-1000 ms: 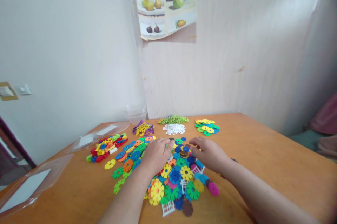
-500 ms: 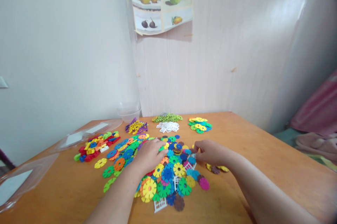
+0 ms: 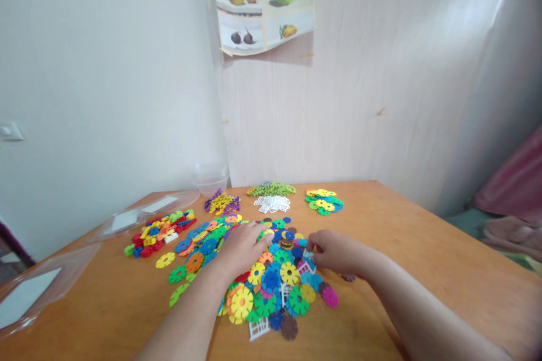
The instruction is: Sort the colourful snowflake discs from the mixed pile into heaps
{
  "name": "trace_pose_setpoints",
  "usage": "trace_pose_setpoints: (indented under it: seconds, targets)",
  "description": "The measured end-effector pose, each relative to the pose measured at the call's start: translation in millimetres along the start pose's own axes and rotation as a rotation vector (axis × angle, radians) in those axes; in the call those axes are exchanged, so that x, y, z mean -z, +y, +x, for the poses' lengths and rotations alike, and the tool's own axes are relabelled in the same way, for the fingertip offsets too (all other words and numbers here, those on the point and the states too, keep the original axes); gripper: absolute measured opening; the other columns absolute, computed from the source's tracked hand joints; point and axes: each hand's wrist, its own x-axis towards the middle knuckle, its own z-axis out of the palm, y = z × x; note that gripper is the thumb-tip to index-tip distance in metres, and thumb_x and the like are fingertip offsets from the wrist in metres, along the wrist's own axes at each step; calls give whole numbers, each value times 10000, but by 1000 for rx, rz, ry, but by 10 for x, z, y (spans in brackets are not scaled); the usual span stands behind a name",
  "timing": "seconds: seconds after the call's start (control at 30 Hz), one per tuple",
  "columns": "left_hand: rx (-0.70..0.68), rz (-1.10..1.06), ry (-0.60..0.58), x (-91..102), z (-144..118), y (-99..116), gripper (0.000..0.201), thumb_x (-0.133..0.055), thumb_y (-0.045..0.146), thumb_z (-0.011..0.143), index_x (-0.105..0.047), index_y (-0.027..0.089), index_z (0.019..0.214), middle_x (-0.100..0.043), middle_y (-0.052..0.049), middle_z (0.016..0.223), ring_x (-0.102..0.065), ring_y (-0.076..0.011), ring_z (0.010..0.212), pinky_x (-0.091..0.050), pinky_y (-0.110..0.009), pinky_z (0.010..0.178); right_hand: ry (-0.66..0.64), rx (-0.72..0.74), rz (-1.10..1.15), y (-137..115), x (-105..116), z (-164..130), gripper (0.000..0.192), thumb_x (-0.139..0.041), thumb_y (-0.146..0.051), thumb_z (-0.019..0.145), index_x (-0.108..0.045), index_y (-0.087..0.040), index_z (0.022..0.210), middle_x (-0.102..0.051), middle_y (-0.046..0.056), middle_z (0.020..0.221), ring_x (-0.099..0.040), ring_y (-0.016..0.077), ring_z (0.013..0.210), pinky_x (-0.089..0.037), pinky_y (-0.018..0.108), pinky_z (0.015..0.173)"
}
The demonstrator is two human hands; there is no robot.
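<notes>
My left hand (image 3: 244, 243) lies over the upper middle of a large pile of flower-shaped plastic discs, its thumb apart from the fingers; what lies under the palm is hidden. At the pile's right edge, my right hand (image 3: 336, 249) has curved fingers with a gap between them, close to a white lattice piece (image 3: 305, 268) and a blue disc (image 3: 302, 243). Nothing shows clearly in its grasp. Nearer me are a yellow disc (image 3: 241, 301), a green disc (image 3: 298, 300), a brown disc (image 3: 289, 327) and a white window-like piece (image 3: 258, 329).
Red and yellow blocks (image 3: 156, 235) are heaped at left. Farther back are purple and yellow pieces (image 3: 222, 203), light-green pieces (image 3: 275, 189), white lattice pieces (image 3: 272, 203) and yellow-green discs (image 3: 324, 201). Clear bowls (image 3: 210, 180) stand by the wall; plastic bags (image 3: 70, 273) lie at left.
My right hand has shifted slightly left and down toward the pile, now covering most of the few discs beside it. My left hand stays over the pile. The view has turned slightly left.
</notes>
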Motion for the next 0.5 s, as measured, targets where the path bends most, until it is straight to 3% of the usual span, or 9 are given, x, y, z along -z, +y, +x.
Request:
trace_pose_setpoints:
  seconds: [0.17, 0.3, 0.37, 0.5]
  targets:
    - [-1, -33, 24, 0, 14, 10, 498, -250, 488, 1000, -678, 233, 995, -696, -59, 1017, -619, -199, 974, -443, -293, 856, 26, -3, 117, 1, 13, -9, 190, -546, -306, 810, -631, -209, 950, -603, 5, 701, -473, 95, 319, -320, 207, 324]
    - [2, -39, 19, 7, 14, 15, 481, -272, 485, 997, -662, 231, 1118, -688, -63, 1129, -605, -206, 1070, -426, -312, 938, -71, -26, 163, -9, 75, -53, 228, -612, -374, 791, -597, -206, 944, -559, -29, 610, -470, 95, 339, -316, 200, 355]
    - [6, -24, 11, 10, 8, 23, 482, -299, 503, 986, -647, 227, 1174, -674, -68, 1188, -591, -219, 1115, -413, -332, 977, -92, 33, 143, -50, 79, -77, 314, -675, -445, 748, -606, -214, 947, -599, -15, 681, -508, 102, 422, -321, 199, 390]
    - [-11, 16, -20, 25, -11, 38, 492, -338, 532, 966, -638, 228, 1210, -664, -83, 1214, -592, -241, 1124, -420, -355, 973, 26, 228, 53, -188, 13, -84, 449, -747, -539, 665, -633, -229, 969, -651, -3, 809, -563, 134, 656, -336, 202, 500]
